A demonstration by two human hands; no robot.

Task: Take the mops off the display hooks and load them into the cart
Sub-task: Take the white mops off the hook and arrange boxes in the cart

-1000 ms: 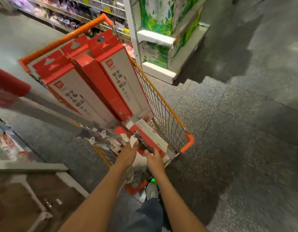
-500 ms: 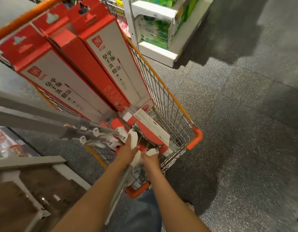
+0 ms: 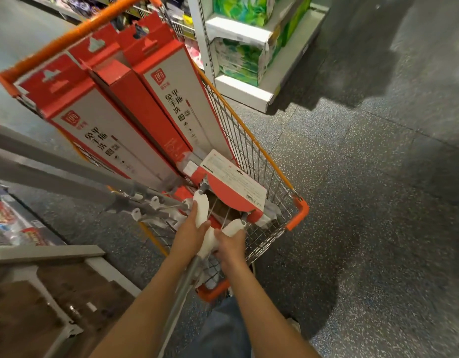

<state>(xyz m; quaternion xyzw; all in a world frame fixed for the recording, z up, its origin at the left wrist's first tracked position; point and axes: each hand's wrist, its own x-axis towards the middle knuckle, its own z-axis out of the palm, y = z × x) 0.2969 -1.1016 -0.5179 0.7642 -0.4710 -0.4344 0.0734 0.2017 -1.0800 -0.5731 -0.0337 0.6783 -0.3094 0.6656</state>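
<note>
Mop [image 3: 206, 233] with white frame and grey pole sits at the wire cart [image 3: 262, 161] rim, gripped by left hand [image 3: 191, 232] and right hand [image 3: 229, 245]. Red-and-white boxes [image 3: 156, 104] lean inside. Speckled grey floor [image 3: 352, 202], white shelving [image 3: 249, 89] beyond.

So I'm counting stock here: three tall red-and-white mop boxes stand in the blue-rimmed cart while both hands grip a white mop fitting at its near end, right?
Not quite: the cart has an orange rim, not blue, as the head view shows. The rest holds: three tall red-and-white mop boxes stand in it, and the left hand and right hand both grip the white mop fitting at its near end.
</note>
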